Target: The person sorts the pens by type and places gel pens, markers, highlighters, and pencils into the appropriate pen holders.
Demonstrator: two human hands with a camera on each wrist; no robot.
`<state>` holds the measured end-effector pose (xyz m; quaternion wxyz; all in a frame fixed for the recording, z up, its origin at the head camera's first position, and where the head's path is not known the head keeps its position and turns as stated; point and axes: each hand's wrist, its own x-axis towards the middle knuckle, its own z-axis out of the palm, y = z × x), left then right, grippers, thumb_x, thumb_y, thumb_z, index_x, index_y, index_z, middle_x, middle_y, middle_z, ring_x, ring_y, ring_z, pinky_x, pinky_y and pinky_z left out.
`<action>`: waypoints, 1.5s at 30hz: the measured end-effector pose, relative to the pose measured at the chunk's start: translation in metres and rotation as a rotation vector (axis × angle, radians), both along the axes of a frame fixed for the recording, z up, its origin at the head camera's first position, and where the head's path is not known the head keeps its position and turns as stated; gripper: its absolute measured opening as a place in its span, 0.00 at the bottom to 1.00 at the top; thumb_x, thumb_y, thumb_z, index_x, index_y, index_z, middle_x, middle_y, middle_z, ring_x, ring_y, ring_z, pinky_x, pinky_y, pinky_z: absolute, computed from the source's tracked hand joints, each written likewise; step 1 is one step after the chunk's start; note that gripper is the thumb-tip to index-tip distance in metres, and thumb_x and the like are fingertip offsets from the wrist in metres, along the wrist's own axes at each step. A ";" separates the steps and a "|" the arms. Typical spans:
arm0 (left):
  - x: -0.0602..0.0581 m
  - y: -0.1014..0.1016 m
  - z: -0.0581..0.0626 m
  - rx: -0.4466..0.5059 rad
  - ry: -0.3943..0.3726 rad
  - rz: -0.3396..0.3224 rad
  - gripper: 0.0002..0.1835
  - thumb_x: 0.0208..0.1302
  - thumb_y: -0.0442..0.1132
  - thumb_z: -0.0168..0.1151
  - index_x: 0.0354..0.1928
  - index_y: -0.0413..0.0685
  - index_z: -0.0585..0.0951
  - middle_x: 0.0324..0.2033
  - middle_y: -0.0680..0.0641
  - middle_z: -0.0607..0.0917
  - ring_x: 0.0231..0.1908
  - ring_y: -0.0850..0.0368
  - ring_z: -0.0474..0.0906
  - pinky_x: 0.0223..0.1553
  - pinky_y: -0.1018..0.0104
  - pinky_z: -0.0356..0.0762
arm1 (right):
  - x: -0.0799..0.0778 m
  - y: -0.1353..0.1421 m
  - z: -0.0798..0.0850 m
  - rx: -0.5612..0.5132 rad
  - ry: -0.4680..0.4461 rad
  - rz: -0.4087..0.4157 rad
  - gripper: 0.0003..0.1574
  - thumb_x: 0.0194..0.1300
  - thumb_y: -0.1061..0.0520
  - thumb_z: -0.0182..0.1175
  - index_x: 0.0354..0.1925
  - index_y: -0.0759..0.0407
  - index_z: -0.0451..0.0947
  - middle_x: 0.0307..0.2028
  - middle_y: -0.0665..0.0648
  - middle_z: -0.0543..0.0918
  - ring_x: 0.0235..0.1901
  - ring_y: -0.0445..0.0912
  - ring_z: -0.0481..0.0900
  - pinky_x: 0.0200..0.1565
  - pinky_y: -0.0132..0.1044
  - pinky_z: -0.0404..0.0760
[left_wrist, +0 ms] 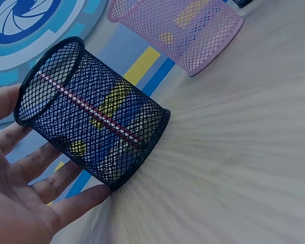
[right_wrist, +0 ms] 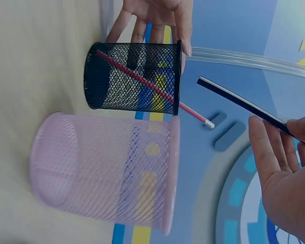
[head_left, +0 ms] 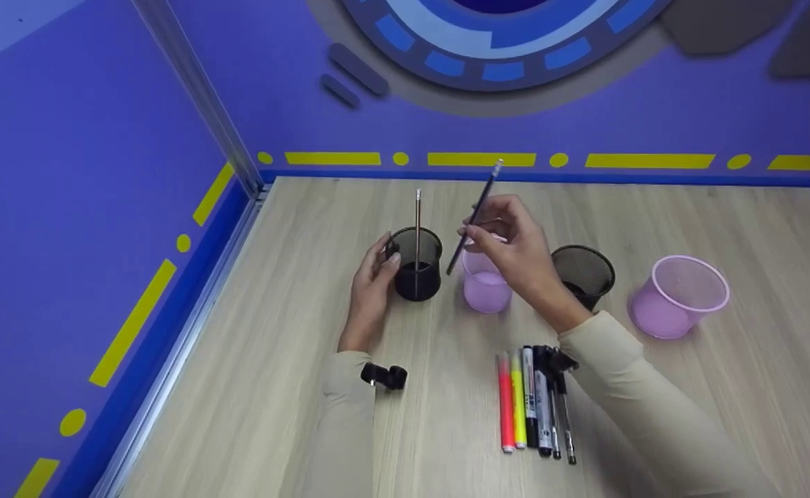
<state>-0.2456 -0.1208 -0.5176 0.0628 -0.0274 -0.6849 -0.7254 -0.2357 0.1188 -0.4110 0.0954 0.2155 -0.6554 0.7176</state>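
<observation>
My left hand (head_left: 371, 290) holds a black mesh pen cup (head_left: 418, 282) at its left side, thumb near the rim and fingers along the wall. Inside that cup leans a red-striped pencil (right_wrist: 142, 80), its white eraser end above the rim. My right hand (head_left: 519, 252) pinches a dark pencil (head_left: 475, 216) between thumb and fingers. The dark pencil is tilted, eraser end up, with its lower end to the right of the black cup. Just behind the right hand stands a pink mesh cup (head_left: 488, 294), partly hidden by it in the head view.
Farther right stand a second black mesh cup (head_left: 584, 273), partly covered by the right wrist, and a second pink cup (head_left: 678, 301). A red marker (head_left: 506, 408), a yellow marker (head_left: 518, 401) and several black pens and markers (head_left: 541, 408) lie side by side in front on the table (head_left: 273, 415).
</observation>
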 end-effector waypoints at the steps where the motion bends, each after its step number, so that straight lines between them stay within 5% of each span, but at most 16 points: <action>1: 0.000 0.000 0.000 0.002 -0.001 0.001 0.30 0.80 0.47 0.61 0.79 0.52 0.70 0.74 0.44 0.73 0.74 0.50 0.67 0.74 0.55 0.66 | -0.003 -0.003 0.001 0.001 -0.001 0.002 0.18 0.71 0.77 0.61 0.55 0.71 0.71 0.47 0.72 0.83 0.45 0.58 0.88 0.44 0.45 0.90; 7: 0.000 0.002 0.000 0.018 0.009 -0.011 0.30 0.80 0.46 0.61 0.79 0.50 0.70 0.73 0.41 0.74 0.72 0.49 0.70 0.73 0.54 0.67 | -0.020 -0.018 0.005 0.042 0.002 -0.020 0.18 0.71 0.76 0.62 0.56 0.71 0.72 0.47 0.69 0.84 0.45 0.63 0.86 0.42 0.43 0.90; 19: 0.000 0.002 0.000 0.007 0.009 -0.005 0.30 0.80 0.46 0.61 0.79 0.50 0.70 0.72 0.43 0.76 0.69 0.50 0.73 0.71 0.55 0.70 | -0.040 -0.039 0.004 0.122 -0.086 -0.053 0.18 0.70 0.75 0.63 0.56 0.70 0.73 0.46 0.66 0.82 0.44 0.57 0.87 0.41 0.42 0.91; 30: -0.003 0.000 -0.001 0.011 0.009 -0.007 0.30 0.80 0.45 0.60 0.79 0.48 0.70 0.74 0.39 0.73 0.72 0.48 0.71 0.73 0.54 0.67 | -0.046 -0.048 -0.003 0.242 -0.091 -0.055 0.20 0.70 0.74 0.63 0.58 0.69 0.74 0.46 0.65 0.84 0.44 0.56 0.86 0.43 0.48 0.90; 36: -0.001 0.000 -0.002 0.034 -0.007 -0.018 0.30 0.81 0.46 0.60 0.80 0.49 0.69 0.75 0.39 0.72 0.73 0.48 0.69 0.74 0.54 0.66 | -0.046 -0.051 -0.007 0.336 -0.061 -0.044 0.20 0.71 0.72 0.64 0.59 0.68 0.75 0.47 0.64 0.85 0.45 0.55 0.86 0.39 0.35 0.87; 45: 0.000 0.000 -0.001 0.031 -0.011 -0.030 0.31 0.80 0.49 0.60 0.80 0.53 0.69 0.76 0.41 0.71 0.74 0.51 0.67 0.74 0.54 0.66 | -0.047 -0.052 -0.015 0.429 -0.072 -0.030 0.19 0.71 0.71 0.65 0.59 0.67 0.75 0.47 0.63 0.85 0.47 0.55 0.86 0.43 0.38 0.87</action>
